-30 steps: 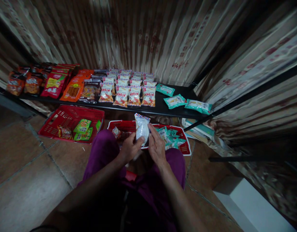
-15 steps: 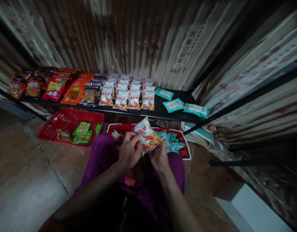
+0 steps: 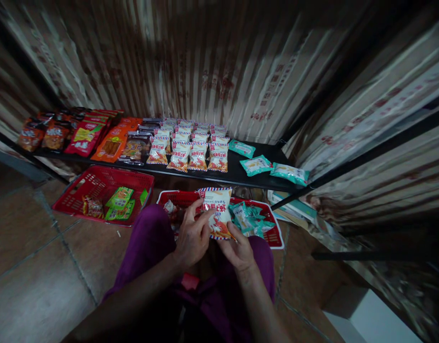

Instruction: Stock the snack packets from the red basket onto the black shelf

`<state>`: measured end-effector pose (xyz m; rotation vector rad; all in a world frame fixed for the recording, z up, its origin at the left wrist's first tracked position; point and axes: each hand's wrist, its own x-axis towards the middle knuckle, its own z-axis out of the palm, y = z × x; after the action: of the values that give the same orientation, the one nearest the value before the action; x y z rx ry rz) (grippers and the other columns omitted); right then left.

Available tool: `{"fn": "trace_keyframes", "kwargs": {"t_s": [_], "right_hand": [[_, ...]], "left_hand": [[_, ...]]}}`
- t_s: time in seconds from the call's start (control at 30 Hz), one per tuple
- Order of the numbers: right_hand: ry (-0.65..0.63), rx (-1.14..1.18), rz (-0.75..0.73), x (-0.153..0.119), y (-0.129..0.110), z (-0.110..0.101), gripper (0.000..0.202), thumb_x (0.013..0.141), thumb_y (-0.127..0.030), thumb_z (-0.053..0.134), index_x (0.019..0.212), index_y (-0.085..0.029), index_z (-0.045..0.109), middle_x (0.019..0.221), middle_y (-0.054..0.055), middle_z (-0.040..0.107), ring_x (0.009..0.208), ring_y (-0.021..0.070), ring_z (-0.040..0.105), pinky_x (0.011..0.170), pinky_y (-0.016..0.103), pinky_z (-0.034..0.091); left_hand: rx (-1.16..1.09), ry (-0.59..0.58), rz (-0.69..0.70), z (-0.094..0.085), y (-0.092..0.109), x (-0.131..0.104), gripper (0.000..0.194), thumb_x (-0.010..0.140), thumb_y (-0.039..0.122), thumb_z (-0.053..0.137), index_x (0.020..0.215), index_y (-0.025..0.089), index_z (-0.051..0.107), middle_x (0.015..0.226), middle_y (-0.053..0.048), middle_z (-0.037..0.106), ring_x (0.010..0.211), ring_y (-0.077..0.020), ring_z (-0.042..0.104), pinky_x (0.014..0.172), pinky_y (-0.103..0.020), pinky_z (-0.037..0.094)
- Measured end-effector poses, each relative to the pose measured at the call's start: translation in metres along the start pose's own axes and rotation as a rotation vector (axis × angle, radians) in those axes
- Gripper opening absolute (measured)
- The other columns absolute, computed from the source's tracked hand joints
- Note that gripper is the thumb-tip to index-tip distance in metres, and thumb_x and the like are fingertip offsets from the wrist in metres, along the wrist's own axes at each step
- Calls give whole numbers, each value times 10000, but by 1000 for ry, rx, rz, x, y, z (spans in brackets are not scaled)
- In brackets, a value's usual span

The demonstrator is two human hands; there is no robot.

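Observation:
A white and orange snack bag (image 3: 218,205) with a striped edge is held over my lap, its printed front facing up. My left hand (image 3: 193,233) grips its left side, fingers lying across the front. At the lower right corner, my right hand (image 3: 238,248) pinches the bag between thumb and fingers. Matching snack bags (image 3: 179,155) stand in rows on the black shelf (image 3: 219,177) ahead. Below the held bag is a red basket with a white rim (image 3: 278,233), containing teal packets (image 3: 250,218) on the right and other small packs (image 3: 169,207) on the left.
Left of my knees, a red basket (image 3: 71,193) holds green packets (image 3: 120,204). Orange bags (image 3: 114,141) and red bags (image 3: 86,135) fill the shelf's left part; teal packs (image 3: 290,173) lie on its right. A dark metal post (image 3: 334,161) slants at the right.
The held snack bag has turned from a tilt to nearly straight, its front now more visible. My right hand has shifted its hold at the lower right corner. The view has tipped slightly upward.

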<state>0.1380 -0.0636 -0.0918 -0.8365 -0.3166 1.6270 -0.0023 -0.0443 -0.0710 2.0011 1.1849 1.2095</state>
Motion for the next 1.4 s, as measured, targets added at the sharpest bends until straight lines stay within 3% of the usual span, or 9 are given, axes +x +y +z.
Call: {"fn": "trace_keyframes", "kwargs": {"t_s": [0.2,0.37,0.47,0.73,1.0,1.17,1.4], "right_hand": [[45,10,-19,8,-3,2,224,603,-285,791,808,-226,720,866,18,747,816,215,682,823,349,532],[43,-1,-16,16,-4,0,235,623,-304,780,831,-218,714,853,21,744,822,221,684,822,366,533],[77,-35,-10,19,-1,-5,228,627,-316,780,825,-227,710,841,18,742,797,204,683,761,327,543],[36,-188,-15,35,1,-5,265,616,-349,797,859,-286,708,884,5,733,795,191,669,662,278,522],[22,-204,29,72,-1,-7,409,635,-346,797,1015,-254,677,980,39,726,924,225,662,816,353,509],[16,-222,-1,100,-6,-10,494,635,-349,800,1093,-250,646,1043,42,712,1011,236,635,906,391,471],[-80,-331,-70,123,-22,-9,517,710,-332,749,1194,-248,590,1146,41,674,1055,216,614,971,383,432]], "left_hand": [[-241,38,-370,9,-9,3,564,810,184,517,1355,174,372,1368,-136,421,1198,-224,490,984,-415,450],[-531,-87,-509,16,-25,2,451,851,323,500,1258,134,458,1244,-150,568,1082,-233,582,929,-407,479],[-660,-136,-524,18,-29,3,374,850,351,501,1157,138,528,1128,-120,643,981,-218,626,902,-383,490],[-628,-48,-581,18,-38,11,382,803,345,535,1130,146,544,1095,-113,656,981,-223,626,887,-361,491],[-578,33,-599,30,-63,26,482,813,342,515,1256,163,451,1223,-122,601,1089,-223,591,933,-364,472],[-491,101,-601,44,-81,38,468,822,352,513,1250,166,480,1255,-125,583,1132,-239,569,953,-383,464],[-300,146,-491,58,-97,58,436,855,322,473,1262,166,484,1262,-132,578,1150,-242,555,982,-419,443]]}}
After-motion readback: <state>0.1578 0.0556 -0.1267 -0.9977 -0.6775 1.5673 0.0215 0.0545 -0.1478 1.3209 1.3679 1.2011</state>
